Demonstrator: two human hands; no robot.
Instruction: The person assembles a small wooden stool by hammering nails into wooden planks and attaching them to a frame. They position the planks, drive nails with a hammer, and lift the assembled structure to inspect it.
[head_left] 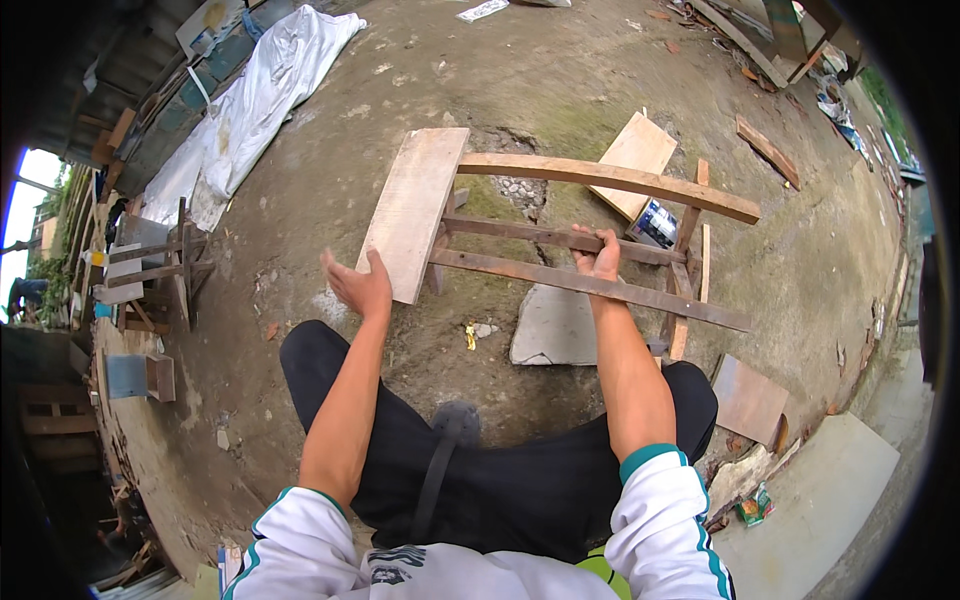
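Note:
A wooden frame of long rails lies on its side before me, with a pale flat board across its left end. My left hand is at the board's near left edge, fingers spread and thumb up; whether it touches the board I cannot tell. With fingers curled, my right hand grips the frame's middle rail. A curved lighter rail forms the far side. At the right end, short crosspieces join the rails.
Beyond the frame are a loose board and a labelled can. A grey slab lies between my knees and the frame. White sheeting covers things at far left. Wood scraps and flat panels lie at right.

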